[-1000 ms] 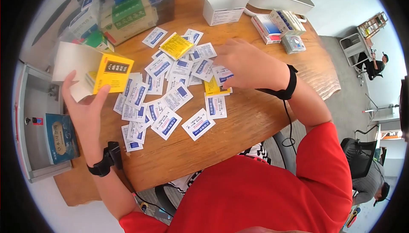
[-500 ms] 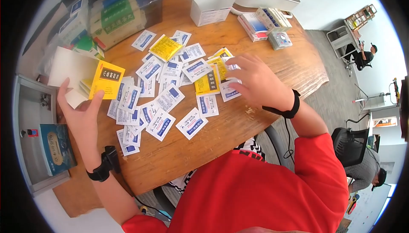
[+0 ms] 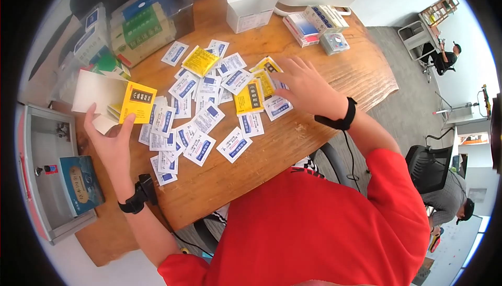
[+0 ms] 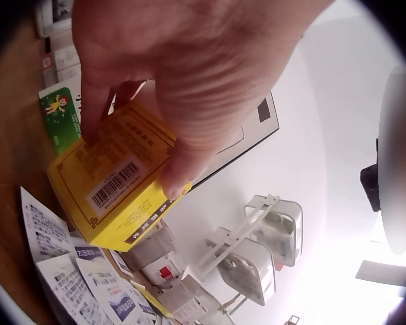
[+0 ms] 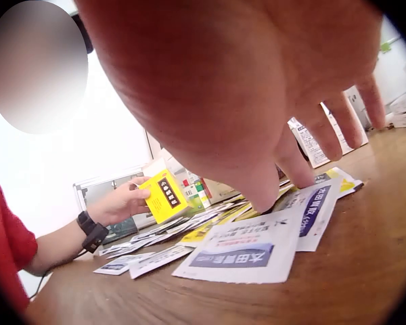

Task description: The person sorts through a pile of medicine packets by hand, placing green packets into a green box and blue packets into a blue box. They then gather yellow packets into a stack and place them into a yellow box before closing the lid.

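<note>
My left hand [image 3: 111, 147] holds a yellow carton [image 3: 138, 103] between thumb and fingers. White flaps stand up from its open end, and a yellow sachet edge shows inside. In the left wrist view, the carton's barcode side [image 4: 116, 184] faces the camera. My right hand [image 3: 309, 88] hovers at the right of the sachets with fingers extended, thumb tip right at a white-and-blue sachet [image 5: 247, 252]. Beside it lie several yellow sachets [image 3: 248, 98], partly overlapped by white ones. Another yellow sachet [image 3: 200, 61] tops the spread of white-and-blue sachets [image 3: 234, 145].
An open white box [image 3: 252, 14] stands at the back, with small medicine boxes [image 3: 302, 29] to its right. A clear bin [image 3: 183, 19] holds larger cartons at the back left. A metal cabinet [image 3: 44, 124] and a teal box [image 3: 81, 185] stand at the left.
My right hand has moved white sachets rightward, uncovering yellow sachets, and its fingers have spread. My left hand still holds the carton. The head view has shifted.
</note>
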Tool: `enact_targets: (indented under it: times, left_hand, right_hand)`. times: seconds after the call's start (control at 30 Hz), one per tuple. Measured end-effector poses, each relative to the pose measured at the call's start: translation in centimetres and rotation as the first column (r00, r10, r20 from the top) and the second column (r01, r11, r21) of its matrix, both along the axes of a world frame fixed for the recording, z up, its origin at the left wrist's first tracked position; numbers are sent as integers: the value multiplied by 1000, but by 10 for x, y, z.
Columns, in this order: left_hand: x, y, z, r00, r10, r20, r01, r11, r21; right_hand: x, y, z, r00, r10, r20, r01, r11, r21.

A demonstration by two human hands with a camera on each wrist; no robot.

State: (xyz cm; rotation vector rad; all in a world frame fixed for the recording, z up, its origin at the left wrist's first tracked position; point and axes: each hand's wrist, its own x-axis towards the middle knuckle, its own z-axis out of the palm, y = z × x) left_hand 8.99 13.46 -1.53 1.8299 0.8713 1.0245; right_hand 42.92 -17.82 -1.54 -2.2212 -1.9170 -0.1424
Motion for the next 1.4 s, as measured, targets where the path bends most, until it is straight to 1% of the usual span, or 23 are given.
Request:
enact_targets:
  times: [0.17,0.23,0.3,0.43,0.5,0.53,0.6,0.67,0.73,0.77,0.83,0.87,0.93,0.97,1.03,1.07,1.13,1.17,1.2,1.27,1.3,1.33,1.4]
  left_hand:
    - [0,-4,2,1000,12,-13,-12,1000,-23]
    - [-2,-2,3,995,64,-77,-60,997,41]
    - [-2,-6,8,991,88,-98,-83,995,51]
    - [-3,-5,9,986,131,-107,-125,991,55]
    - [-1,-5,9,984,134,-116,-128,990,54]
    - [-1,-6,8,983,131,-127,-125,991,54]
    - [0,-7,6,982,133,-135,-127,991,52]
    - [1,-6,6,981,131,-140,-123,991,58]
    - [1,-6,6,984,133,-123,-127,991,49]
    - [1,-5,6,983,138,-123,-132,990,54]
    - [-1,-4,3,990,106,-97,-102,994,40]
    - [-3,-2,2,988,115,-98,-111,993,45]
    - [-6,2,-1,975,129,-180,-100,982,163]
    - [-4,-1,2,974,134,-182,-103,980,169]
    - [-3,-4,7,975,121,-185,-88,979,182]
    - [-3,-6,9,976,104,-189,-68,979,192]
    - [-2,-11,19,967,100,-234,-47,974,220]
    - [-2,-12,23,955,95,-280,-23,968,249]
    - [-3,-13,25,955,99,-278,-28,968,251]
    - [-4,-14,28,965,63,-255,-15,983,183]
    - [-6,-13,29,965,65,-255,-17,982,186]
    - [-7,-11,28,953,73,-295,-12,979,206]
    - [-9,-9,27,941,79,-328,-2,974,228]
  right_hand:
    - [1,-12,8,992,-54,-116,53,999,-15]
    - [9,-4,9,980,-91,-176,91,996,-9]
    - [12,8,18,892,-340,-298,295,937,-186]
    - [7,30,16,923,-309,-229,276,947,-164]
    - [2,41,7,965,-229,-127,214,969,-122]
    - [1,47,5,966,-222,-130,206,970,-130]
    - [-2,58,5,977,-150,-154,129,982,-141]
    - [-2,65,8,965,-169,-199,132,974,-187]
    - [2,69,8,933,-170,-318,98,969,-229]
    - [5,71,5,933,-163,-320,93,970,-224]
    - [9,72,1,883,-109,-456,43,987,-152]
    - [10,73,5,884,-99,-458,34,988,-148]
    - [13,75,22,647,-266,-714,63,953,-297]
    - [15,76,33,649,-260,-715,57,954,-295]
    - [25,76,50,667,-473,-576,170,849,-500]
    - [33,71,49,671,-469,-574,168,850,-499]
    - [46,59,42,462,-297,-836,213,952,-221]
    - [48,56,43,417,-296,-859,257,945,-201]
    - [50,54,40,420,-293,-859,253,947,-199]
    - [54,54,28,-29,-148,-989,256,955,-151]
    - [54,55,24,-205,-118,-972,175,972,-155]
    - [48,58,20,-204,-115,-972,176,973,-152]
    - [30,66,11,-412,-99,-906,167,969,-182]
